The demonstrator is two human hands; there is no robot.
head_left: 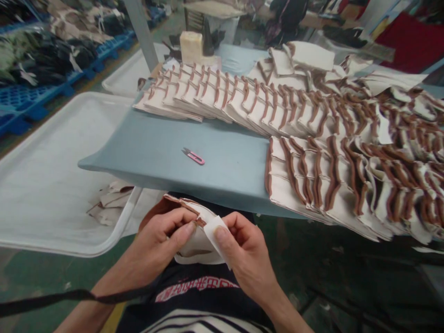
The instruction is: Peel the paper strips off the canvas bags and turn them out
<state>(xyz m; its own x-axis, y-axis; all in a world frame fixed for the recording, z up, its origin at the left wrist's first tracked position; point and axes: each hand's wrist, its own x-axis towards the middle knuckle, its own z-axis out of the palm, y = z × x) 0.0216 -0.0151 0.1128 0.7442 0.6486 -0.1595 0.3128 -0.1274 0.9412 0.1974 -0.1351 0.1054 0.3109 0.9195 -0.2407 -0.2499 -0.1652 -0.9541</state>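
Observation:
Just off the table's front edge, over my lap, I hold a cream fabric piece (194, 245) with brown trim. My left hand (173, 233) pinches its brown edge between thumb and fingertips. In my right hand (239, 240) a small white slip (214, 229) is pressed under the thumb, close against the fabric's edge. Whether the right fingers also grip the fabric behind the slip is hidden. A pair of pink-handled thread snips (194, 156) lies on the blue-grey table (156, 143) beyond my hands.
Overlapping rows of cream, brown-trimmed pieces (312, 171) cover the table's right and back. At left stands a large white tub (52, 185) with some fabric pieces (113, 203) inside. Blue pallets (62, 83) carry dark bundles behind it. A person (286, 21) is at the far back.

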